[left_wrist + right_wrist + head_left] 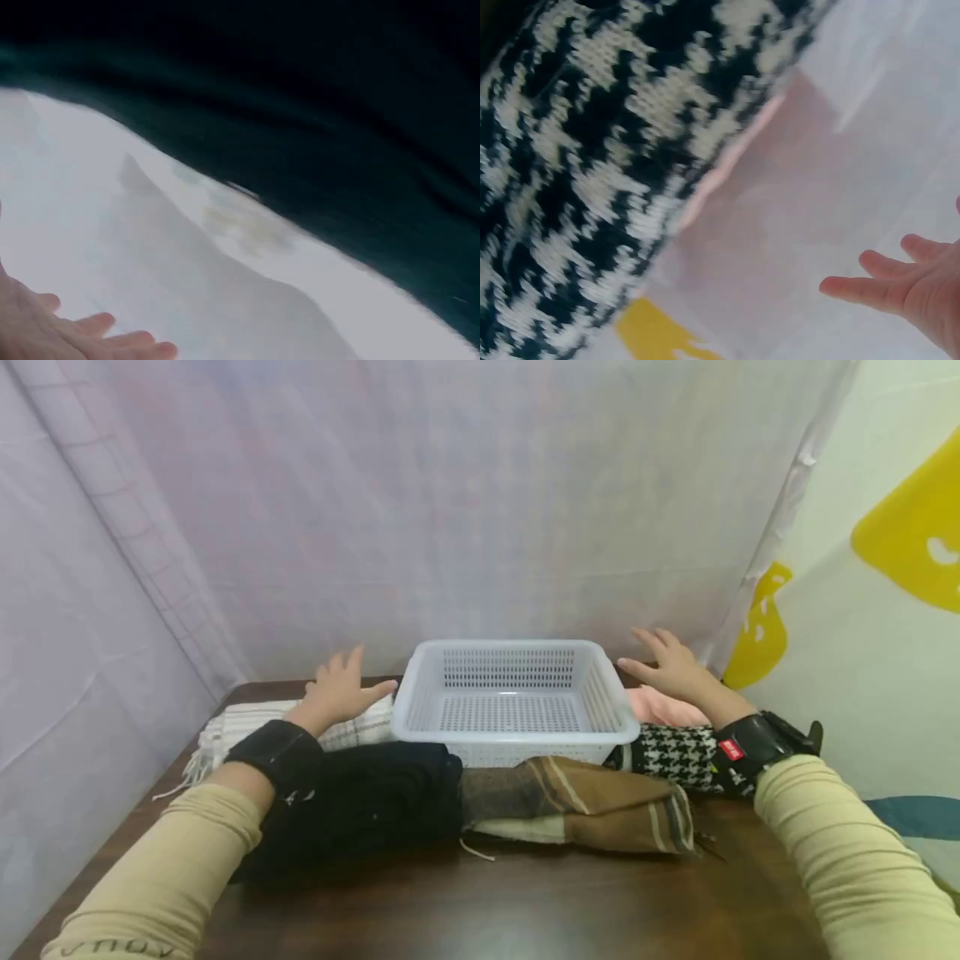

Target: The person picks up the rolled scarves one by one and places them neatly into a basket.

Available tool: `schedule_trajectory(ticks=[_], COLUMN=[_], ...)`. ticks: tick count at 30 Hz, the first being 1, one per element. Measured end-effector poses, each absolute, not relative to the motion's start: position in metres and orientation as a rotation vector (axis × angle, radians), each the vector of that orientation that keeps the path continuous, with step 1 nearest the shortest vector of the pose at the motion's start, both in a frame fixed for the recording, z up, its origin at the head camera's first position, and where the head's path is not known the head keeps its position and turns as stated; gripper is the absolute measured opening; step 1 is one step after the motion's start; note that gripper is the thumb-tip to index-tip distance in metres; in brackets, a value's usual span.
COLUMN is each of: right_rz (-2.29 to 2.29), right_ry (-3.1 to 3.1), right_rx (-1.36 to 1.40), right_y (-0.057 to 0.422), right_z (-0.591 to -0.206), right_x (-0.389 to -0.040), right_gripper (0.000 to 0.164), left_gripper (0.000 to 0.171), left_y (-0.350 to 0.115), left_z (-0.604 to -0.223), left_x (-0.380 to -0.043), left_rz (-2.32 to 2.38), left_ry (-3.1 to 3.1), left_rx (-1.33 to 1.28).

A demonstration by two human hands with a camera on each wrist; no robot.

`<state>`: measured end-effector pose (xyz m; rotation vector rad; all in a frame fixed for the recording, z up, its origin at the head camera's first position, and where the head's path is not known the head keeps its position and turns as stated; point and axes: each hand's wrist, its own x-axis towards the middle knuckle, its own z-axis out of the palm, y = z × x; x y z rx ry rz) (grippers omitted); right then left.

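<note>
White perforated plastic basket (517, 737), centre of frame; left grip (337, 693) and right grip (675, 675) either side, fingers spread, nothing held.
Risk, judged: uneven pressure would skew the basket; low wrist straps (277, 756) could drag the black cloth (390, 789) or houndstooth cloth (667, 752). Obscured: pink cloth (663, 706), mostly covered; left grip's contact with basket, uncertain; left-wrist view, blurred.
</note>
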<state>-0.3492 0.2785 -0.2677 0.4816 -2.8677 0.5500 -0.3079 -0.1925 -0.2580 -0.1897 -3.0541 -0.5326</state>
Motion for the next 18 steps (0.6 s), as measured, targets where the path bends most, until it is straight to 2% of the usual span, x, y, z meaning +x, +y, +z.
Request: schedule_trajectory(ticks=[6,11,15,18], right_rz=[0.631,0.692,0.69,0.579], right_ry=[-2.732,-2.583,-2.481,-2.466], right_rx=[0.599,0.766,0.935,1.109], right_y=[0.27,0.254,0.24,0.235], right_z=[-0.253,-0.253,-0.268,-0.285], right_x=[-0.324,-0.295,-0.27,-0.259], right_gripper=[0.073,0.069,0.071,0.069], left_gripper=[0.082,0.078,0.073,0.067], left_y=[-0.145,-0.1,-0.067,-0.051], left_z=[-0.245,-0.243,-0.26,-0.284], left_x=[-0.279,-0.235,-0.204,-0.198], left_rz=[-0.597,-0.668,-0.642,-0.492], left_ry=[-2.946,-2.878,-2.879,-2.905], left_rx=[-0.375,-0.556,-0.712,-0.802])
